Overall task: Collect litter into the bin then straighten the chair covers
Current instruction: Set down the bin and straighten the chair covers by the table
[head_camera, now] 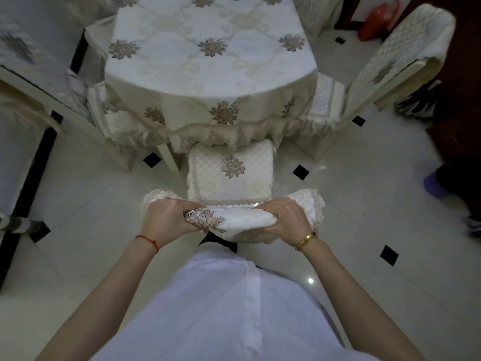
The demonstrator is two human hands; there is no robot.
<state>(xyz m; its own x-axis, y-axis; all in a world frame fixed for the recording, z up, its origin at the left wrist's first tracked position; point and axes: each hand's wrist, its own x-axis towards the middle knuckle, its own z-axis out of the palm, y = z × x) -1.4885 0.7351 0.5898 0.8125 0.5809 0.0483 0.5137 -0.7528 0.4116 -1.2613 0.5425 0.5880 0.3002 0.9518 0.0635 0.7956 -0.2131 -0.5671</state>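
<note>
A chair stands pushed under the table right in front of me, its quilted cream seat cushion (230, 173) showing a flower motif. The cream back cover (242, 221) with lace edging and an embroidered flower is bunched over the top of the backrest. My left hand (166, 217) grips the cover's left end, and my right hand (282, 217) grips its right end. Both fists are closed on the fabric, and the backrest itself is hidden beneath it. No bin or litter is in view.
The table (208, 56) with an embroidered cream cloth fills the middle. Covered chairs stand at the left (112, 118) and right (385, 63). A red bag (377, 19) lies at the far right, shoes (416, 102) by the right edge, on a white tiled floor (351, 204).
</note>
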